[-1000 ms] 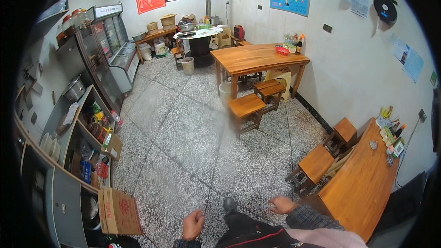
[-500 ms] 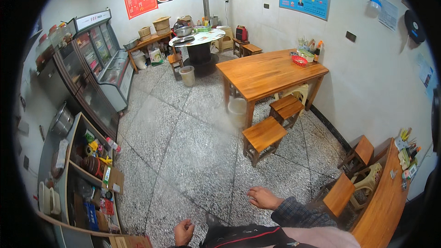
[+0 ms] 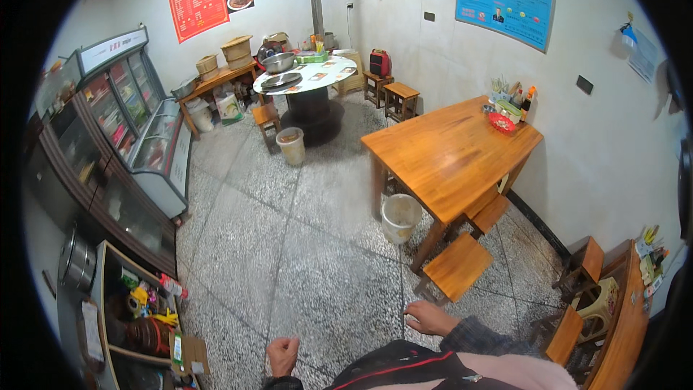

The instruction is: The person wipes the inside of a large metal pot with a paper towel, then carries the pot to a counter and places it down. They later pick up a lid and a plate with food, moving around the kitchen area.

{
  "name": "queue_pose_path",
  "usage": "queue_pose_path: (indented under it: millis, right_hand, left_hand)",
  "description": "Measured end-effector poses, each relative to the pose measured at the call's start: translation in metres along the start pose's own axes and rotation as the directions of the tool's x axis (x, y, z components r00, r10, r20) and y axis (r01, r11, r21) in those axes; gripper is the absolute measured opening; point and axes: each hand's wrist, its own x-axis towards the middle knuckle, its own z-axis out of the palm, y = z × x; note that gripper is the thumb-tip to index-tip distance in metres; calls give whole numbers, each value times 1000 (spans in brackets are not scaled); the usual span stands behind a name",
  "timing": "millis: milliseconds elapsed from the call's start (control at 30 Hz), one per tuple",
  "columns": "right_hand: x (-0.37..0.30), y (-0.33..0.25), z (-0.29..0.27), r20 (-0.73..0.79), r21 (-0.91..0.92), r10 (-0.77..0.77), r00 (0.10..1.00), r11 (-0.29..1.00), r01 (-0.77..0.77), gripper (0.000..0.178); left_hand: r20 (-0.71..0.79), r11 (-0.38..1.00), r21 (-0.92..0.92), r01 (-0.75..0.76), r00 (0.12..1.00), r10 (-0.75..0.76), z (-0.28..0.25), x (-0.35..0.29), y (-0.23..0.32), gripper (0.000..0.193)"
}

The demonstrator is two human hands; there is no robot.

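Note:
My left hand (image 3: 282, 355) hangs low over the speckled floor (image 3: 317, 282) with its fingers curled in, and nothing shows in it. To its right, my right hand (image 3: 431, 318) is held out palm down, its fingers loosely bent and apart, holding nothing. Neither hand touches anything. Closest to the right hand is a wooden stool (image 3: 458, 267), standing just beyond it beside a wooden table (image 3: 447, 152). A whitish plastic bucket (image 3: 401, 218) stands by that table's near left leg.
A round table (image 3: 317, 76) with a metal basin (image 3: 278, 63) stands at the back, a second bucket (image 3: 291, 146) before it. Glass-door fridges (image 3: 119, 112) line the left wall; a cluttered shelf unit (image 3: 137, 350) is nearer. Another wooden table (image 3: 622, 332) runs along the right.
I have moved forward into the room; the table, stool and buckets appear nearer. Both hands stay low in front of me, with nothing taken up or put down.

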Motion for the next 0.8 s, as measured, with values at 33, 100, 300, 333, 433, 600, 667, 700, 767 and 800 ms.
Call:
queue_pose_path:
  millis: [33,100,300,333,433,600,667,700,767,800]
  right_hand:
    - [16,9,-2,39,-11,62,997,998,-61,23]
    - [50,36,-7,170,-97,176,970,982,-161,26]
    - [168,129,-29,-190,-183,54,980,979,-89,19]
    - [193,137,-34,-276,-192,35,960,977,-91,19]
    - [275,159,-61,35,-185,264,964,950,-253,27]
    - [403,178,-102,-128,-48,20,992,999,-26,27]
    - [451,194,-114,-52,-142,97,994,984,-104,27]
    - [471,204,-120,-33,-196,97,995,975,-102,26]
    - [504,223,-129,-31,-285,172,985,942,-174,24]
    - [520,228,-129,-50,-271,226,973,934,-232,24]
  left_hand:
    - [35,998,52,-41,999,39,11,33,6,39]
    - [53,984,-64,-167,984,170,39,92,16,40]
    - [249,971,144,-189,957,150,95,254,30,26]
    - [277,956,217,-198,951,134,97,280,33,17]
    - [181,981,-116,-156,968,176,97,347,38,21]
    - [164,930,126,-345,932,323,80,456,26,20]
    - [133,1000,5,-15,991,15,80,500,14,29]
    - [205,999,-40,-8,979,16,75,531,9,26]
    - [238,999,4,41,970,-41,73,586,6,29]
    - [249,998,27,52,967,-58,66,619,12,30]
